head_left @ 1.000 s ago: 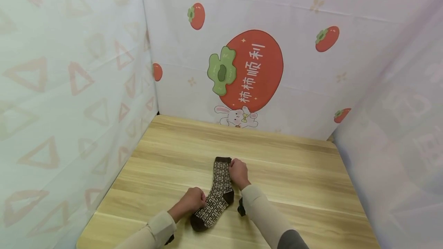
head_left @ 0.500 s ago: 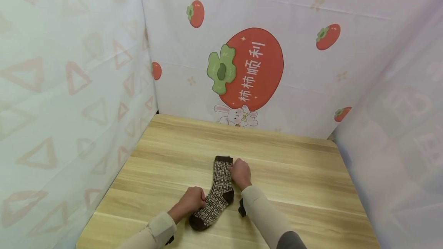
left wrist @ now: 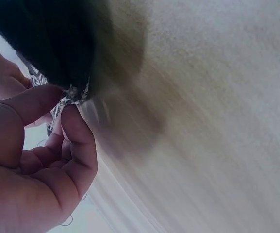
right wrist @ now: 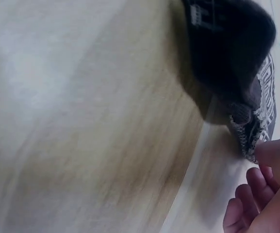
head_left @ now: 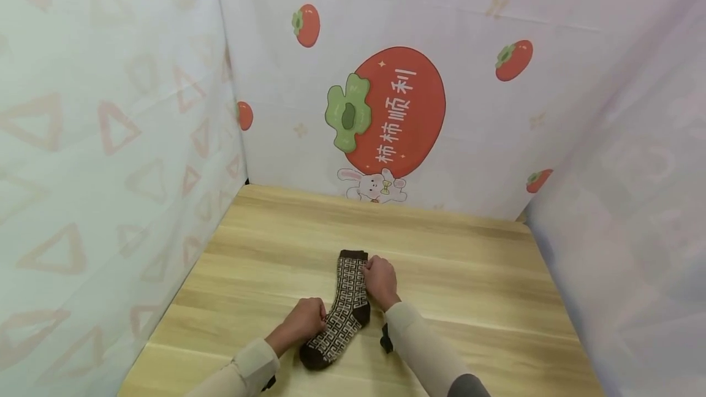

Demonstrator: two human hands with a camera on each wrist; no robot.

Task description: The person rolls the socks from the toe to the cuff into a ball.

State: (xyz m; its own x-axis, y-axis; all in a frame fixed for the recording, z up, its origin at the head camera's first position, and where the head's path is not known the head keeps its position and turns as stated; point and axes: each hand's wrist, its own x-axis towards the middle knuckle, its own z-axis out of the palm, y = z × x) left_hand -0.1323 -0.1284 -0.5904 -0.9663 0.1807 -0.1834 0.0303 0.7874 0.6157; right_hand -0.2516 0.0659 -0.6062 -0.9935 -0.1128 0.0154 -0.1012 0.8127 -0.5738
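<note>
A brown-and-cream patterned sock [head_left: 346, 299] with dark cuff, heel and toe lies on the table, its cuff pointing away from me. The cuff's top edge is stepped, and I cannot tell whether a second sock lies under it. My left hand [head_left: 307, 318] is at the foot's left edge. In the left wrist view, its thumb and index finger [left wrist: 76, 124] pinch the knit close to the dark part. My right hand [head_left: 380, 277] grips the leg's right edge just below the cuff. In the right wrist view, that hand's thumb [right wrist: 275, 153] presses the patterned edge, while the other fingers curl beneath.
The wood-grain table [head_left: 452, 299] extends around the sock on all sides. A white printed cloth [head_left: 276, 158] with persimmons and a rabbit hangs behind it. Further cloth walls stand to the left [head_left: 121, 201] and right [head_left: 634, 231]. Dark wrist straps show at both sleeves.
Both hands keep almost the same places on the sock. The stepped edge at the cuff's right shows more clearly than a second ago. The head view has shifted slightly.
</note>
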